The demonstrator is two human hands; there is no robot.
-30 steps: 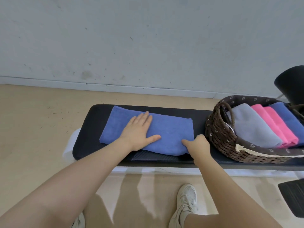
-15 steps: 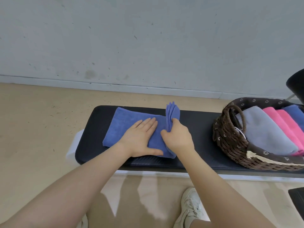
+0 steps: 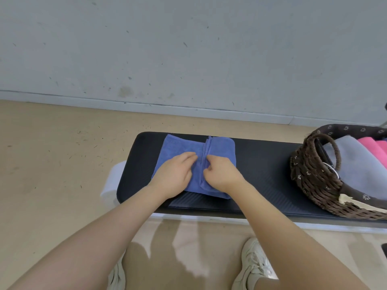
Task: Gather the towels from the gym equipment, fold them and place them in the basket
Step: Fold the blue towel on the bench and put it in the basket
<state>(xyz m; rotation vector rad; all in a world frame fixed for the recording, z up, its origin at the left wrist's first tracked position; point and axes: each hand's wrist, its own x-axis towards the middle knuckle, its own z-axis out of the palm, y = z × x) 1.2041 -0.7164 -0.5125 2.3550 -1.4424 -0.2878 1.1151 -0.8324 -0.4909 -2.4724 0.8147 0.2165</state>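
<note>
A blue towel (image 3: 180,146) lies on the left part of a black padded bench (image 3: 261,164), its right third folded over toward the middle. My left hand (image 3: 172,174) presses flat on the towel's left half. My right hand (image 3: 222,172) rests on the folded flap, fingers pinching its edge at the fold line. A dark brown wicker basket (image 3: 314,181) stands on the bench's right end, holding a folded grey towel (image 3: 354,162) and a pink towel (image 3: 374,149).
The bench stands near a grey wall on a beige floor (image 3: 52,164). White frame parts (image 3: 111,183) show under the bench's left end. My white shoes (image 3: 253,266) are on the floor below the bench's near edge.
My right hand has carried the towel's right end up and over to the left and laid it down on the towel. My left hand stayed on the towel's left half.
</note>
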